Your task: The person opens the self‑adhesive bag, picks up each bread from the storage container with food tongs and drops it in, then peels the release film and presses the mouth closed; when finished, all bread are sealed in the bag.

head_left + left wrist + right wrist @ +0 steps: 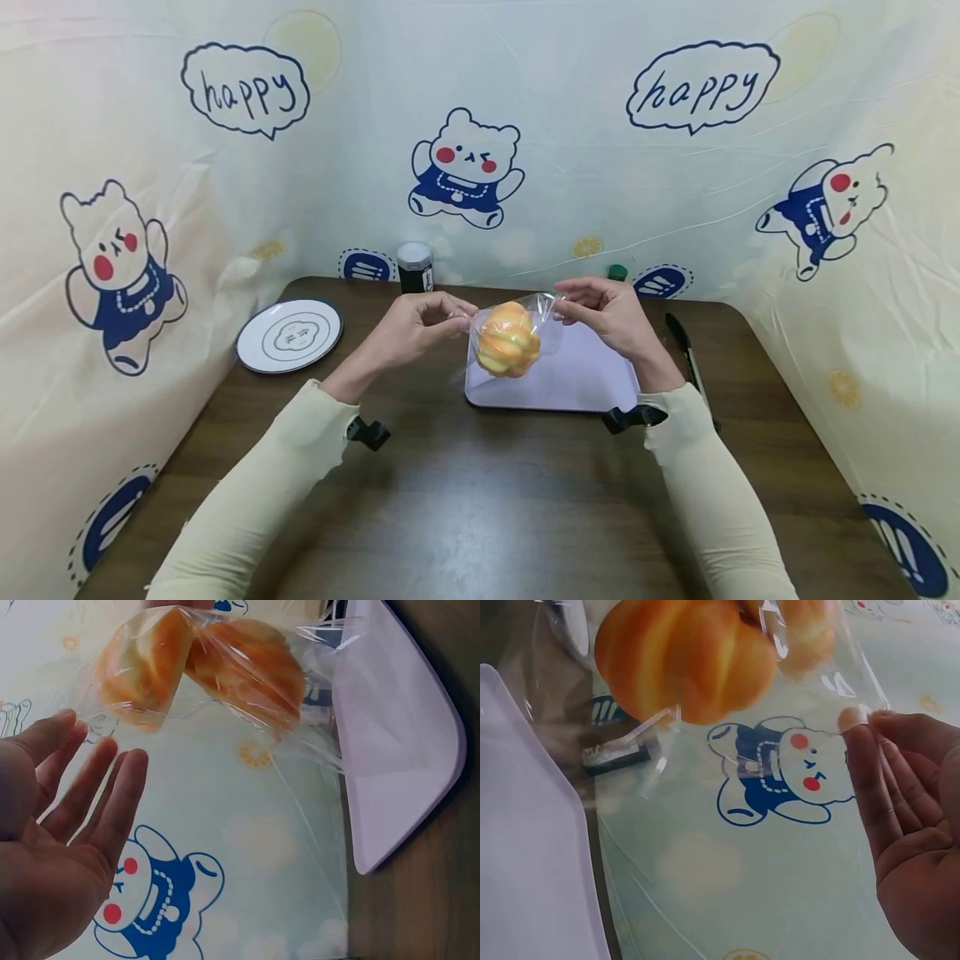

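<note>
A clear plastic bag (543, 310) hangs between both hands above the table, with golden-yellow bread (507, 340) inside. In the left wrist view the bread (244, 671) shows as two lobed pieces behind the shiny film. My left hand (423, 325) pinches one edge of the bag between thumb and index finger, the other fingers loosely spread. The opposite edge is pinched by the thumb and forefinger of my right hand (603, 312), also seen in the right wrist view. Beneath and behind the bag lies a lavender tray (577, 375), partly covered by it in the head view.
A white plate with a dark rim (288, 336) lies at the left. At the back stand a dark jar with a grey lid (416, 268) and something with a green cap (617, 272), mostly hidden. A long black-and-silver utensil (688, 354) lies right of the tray.
</note>
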A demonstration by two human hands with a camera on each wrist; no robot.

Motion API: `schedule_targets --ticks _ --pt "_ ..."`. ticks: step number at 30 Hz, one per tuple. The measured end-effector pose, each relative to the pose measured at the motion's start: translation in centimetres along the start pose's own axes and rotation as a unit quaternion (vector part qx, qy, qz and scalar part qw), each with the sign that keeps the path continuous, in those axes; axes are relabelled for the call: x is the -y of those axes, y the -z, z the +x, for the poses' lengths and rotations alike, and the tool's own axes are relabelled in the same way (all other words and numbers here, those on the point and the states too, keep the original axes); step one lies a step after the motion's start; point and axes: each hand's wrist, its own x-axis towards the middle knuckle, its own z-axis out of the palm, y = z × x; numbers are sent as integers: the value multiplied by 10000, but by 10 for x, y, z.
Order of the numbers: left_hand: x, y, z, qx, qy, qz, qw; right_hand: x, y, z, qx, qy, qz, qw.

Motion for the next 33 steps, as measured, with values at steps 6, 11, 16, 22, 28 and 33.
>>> schedule_targets --ticks 6,11,16,22,28,33 --pt "4 4 -3 -150 179 -477 9986 0 -2 1 473 -284 -111 9984" --pt "15 10 -5 -451 719 -963 9917 -1 1 0 605 -308 -116 9976" --pt "37 18 -8 -702 1257 -1180 9825 -3 6 -3 542 -280 -234 9979" --pt "65 25 -9 -916 1795 -1061 9737 -8 11 -4 520 -556 -433 9962" --pt "95 32 -7 -1238 2362 -1096 9576 -13 15 -6 576 -879 -479 9933" --pt "109 38 -4 -1215 2642 -696 9542 -14 20 -8 676 -979 -635 9909"
